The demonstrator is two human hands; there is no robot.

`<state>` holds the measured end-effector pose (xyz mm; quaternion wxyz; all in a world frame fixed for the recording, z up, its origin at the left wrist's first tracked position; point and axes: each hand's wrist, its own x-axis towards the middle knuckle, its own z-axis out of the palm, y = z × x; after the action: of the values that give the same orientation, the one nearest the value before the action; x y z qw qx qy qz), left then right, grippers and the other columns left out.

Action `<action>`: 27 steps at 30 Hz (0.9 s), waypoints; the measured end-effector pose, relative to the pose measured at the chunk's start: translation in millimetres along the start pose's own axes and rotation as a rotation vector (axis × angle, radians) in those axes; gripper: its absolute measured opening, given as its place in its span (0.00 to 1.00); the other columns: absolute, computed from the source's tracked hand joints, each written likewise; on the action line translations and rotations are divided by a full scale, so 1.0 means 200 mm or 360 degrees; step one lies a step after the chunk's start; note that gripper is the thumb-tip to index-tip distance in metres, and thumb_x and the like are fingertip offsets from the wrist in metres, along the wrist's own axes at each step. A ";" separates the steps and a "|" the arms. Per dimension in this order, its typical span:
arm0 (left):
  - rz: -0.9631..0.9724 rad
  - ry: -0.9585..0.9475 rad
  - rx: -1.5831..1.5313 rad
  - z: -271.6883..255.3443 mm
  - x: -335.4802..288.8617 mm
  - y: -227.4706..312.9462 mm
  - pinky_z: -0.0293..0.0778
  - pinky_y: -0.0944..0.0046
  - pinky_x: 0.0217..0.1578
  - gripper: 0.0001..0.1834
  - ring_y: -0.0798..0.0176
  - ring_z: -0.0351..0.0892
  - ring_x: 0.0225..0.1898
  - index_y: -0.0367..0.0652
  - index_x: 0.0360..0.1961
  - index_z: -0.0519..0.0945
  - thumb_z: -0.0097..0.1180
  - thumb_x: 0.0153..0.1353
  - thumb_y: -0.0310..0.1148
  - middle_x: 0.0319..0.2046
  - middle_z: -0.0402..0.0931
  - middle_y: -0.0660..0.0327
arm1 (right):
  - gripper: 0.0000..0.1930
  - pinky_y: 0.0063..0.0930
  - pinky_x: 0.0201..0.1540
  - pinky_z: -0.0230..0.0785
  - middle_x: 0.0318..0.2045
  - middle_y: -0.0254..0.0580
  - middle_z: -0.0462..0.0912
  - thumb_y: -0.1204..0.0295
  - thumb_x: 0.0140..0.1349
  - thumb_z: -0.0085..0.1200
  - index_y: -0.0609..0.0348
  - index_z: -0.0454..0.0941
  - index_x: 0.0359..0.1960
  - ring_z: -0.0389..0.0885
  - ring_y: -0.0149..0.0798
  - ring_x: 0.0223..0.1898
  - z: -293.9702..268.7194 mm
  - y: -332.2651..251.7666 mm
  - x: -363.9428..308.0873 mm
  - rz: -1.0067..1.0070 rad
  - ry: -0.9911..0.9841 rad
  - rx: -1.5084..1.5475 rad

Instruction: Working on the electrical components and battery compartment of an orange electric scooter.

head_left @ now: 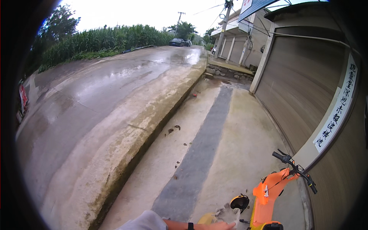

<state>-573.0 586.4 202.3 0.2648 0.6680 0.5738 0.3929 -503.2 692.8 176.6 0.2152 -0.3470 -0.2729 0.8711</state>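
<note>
From a light grey sleeve (142, 221) at the lower edge, my left forearm reaches to the right, with a black band (190, 226) on the wrist. My left hand (216, 226) lies at the frame's bottom, partly cut off; I cannot tell what its fingers do or whether they hold anything. Just above it are a yellow object (207, 218) and a pale, grey-patched thing (226, 213), both unclear. A yellow helmet-like object with a dark inside (240, 202) is beyond them. To its right stands an orange scooter (267, 195) with black handlebars (295, 168). My right hand is out of view.
A raised concrete road edge (153, 132) runs along the left, beside the wet road (88, 92). Brown roller shutters (303, 84) line the right, with a lettered paper strip (337, 109). A low stone step (226, 72) crosses ahead; a dark car (176, 42) stands far off.
</note>
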 end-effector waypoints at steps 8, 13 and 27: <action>-0.0151 -0.0119 -0.0070 0.02 -0.04 0.04 0.71 0.39 0.31 0.15 0.32 0.77 0.30 0.42 0.53 0.69 0.50 0.67 0.35 0.28 0.76 0.38 | 0.23 0.39 0.59 0.57 0.53 0.41 0.70 0.51 0.73 0.39 0.57 0.64 0.58 0.66 0.42 0.55 -0.08 -0.04 0.00 -0.0017 0.0038 0.0162; -0.0081 -0.0126 -0.0081 0.02 0.00 0.06 0.70 0.39 0.35 0.14 0.33 0.77 0.36 0.41 0.50 0.69 0.51 0.66 0.34 0.33 0.75 0.36 | 0.22 0.39 0.58 0.55 0.52 0.41 0.69 0.52 0.72 0.39 0.57 0.64 0.56 0.64 0.42 0.54 -0.14 -0.06 0.03 -0.0053 0.0044 0.0292; 0.0008 -0.0261 -0.0075 -0.13 0.10 0.05 0.71 0.42 0.30 0.23 0.34 0.78 0.31 0.42 0.54 0.69 0.57 0.61 0.39 0.27 0.77 0.42 | 0.19 0.40 0.56 0.49 0.48 0.41 0.66 0.54 0.71 0.41 0.56 0.64 0.50 0.59 0.42 0.51 -0.19 -0.06 0.14 -0.0120 0.0045 0.0704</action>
<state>-589.0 601.4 229.3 0.3256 0.6929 0.5392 0.3509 -492.4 730.4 146.1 0.3224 -0.2929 -0.0849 0.8961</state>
